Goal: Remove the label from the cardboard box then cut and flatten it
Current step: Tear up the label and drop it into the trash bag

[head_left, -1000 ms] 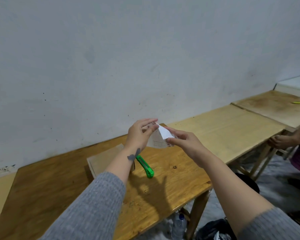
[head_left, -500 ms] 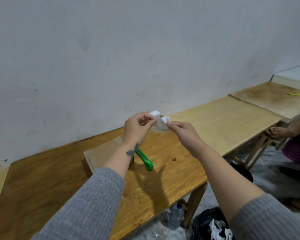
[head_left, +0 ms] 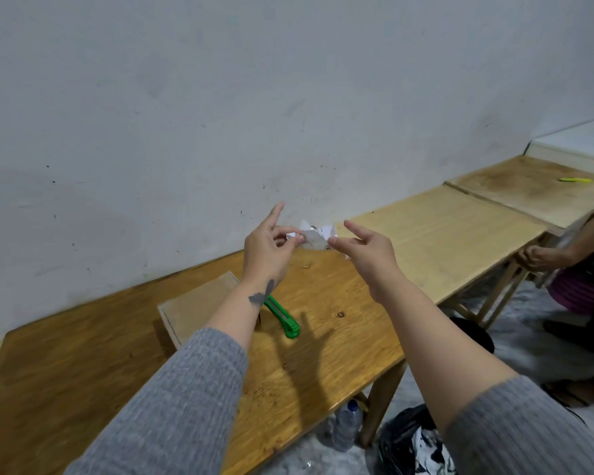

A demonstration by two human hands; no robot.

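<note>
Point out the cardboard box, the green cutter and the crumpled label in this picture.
cardboard box (head_left: 199,305): head view, on its flat top face.
green cutter (head_left: 283,319): head view, on the middle of its green handle.
crumpled label (head_left: 314,238): head view, on the white paper between the two hands.

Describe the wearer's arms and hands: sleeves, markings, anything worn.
Both arms wear grey ribbed knit sleeves, pushed up so the forearms are bare. The left hand and right hand are bare: no gloves, and no rings or watch visible. The left sleeve ends below a small dark tattoo near the wrist. The right sleeve shows no markings.
</note>
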